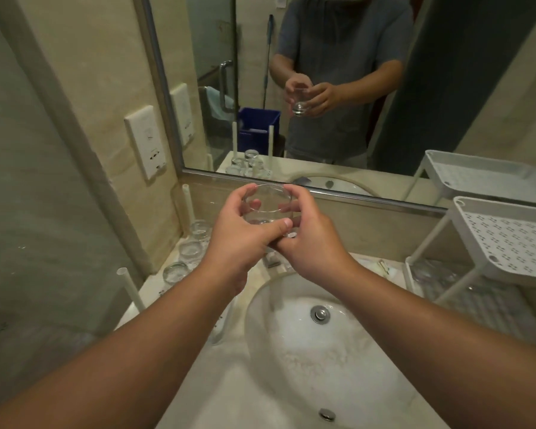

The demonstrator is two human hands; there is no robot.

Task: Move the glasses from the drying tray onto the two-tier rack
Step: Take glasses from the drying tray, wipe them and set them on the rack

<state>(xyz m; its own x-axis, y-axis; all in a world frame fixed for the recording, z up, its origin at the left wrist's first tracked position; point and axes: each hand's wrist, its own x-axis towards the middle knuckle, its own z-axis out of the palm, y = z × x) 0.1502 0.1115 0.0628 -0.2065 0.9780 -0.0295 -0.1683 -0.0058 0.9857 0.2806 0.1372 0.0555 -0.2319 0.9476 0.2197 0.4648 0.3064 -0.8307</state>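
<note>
A: From the head view, what are the hands doing?

B: Both are gripping one clear glass point(266, 205) in the air above the back rim of the sink point(291, 360). The left hand point(239, 239) is curling round its left side, thumb lying across the near wall. The right hand point(310, 239) is wrapping the right side, fingertips showing through the glass.

A: How is the glass sitting?

B: It is tilting its open mouth toward the camera, with the base pointing toward the mirror point(291, 88).

A: And the other glasses?

B: Three upturned glasses point(192, 249) are standing in a row at the counter's left edge, on the drying tray point(155, 292) with its white posts, close by the wall.

A: Where is the two-tier rack?

B: The two-tier rack point(508, 239) is standing at the counter's right edge. At least one glass point(433, 270) is lying on its lower shelf, at the back left corner; the perforated upper shelf is showing only bare plastic.
</note>
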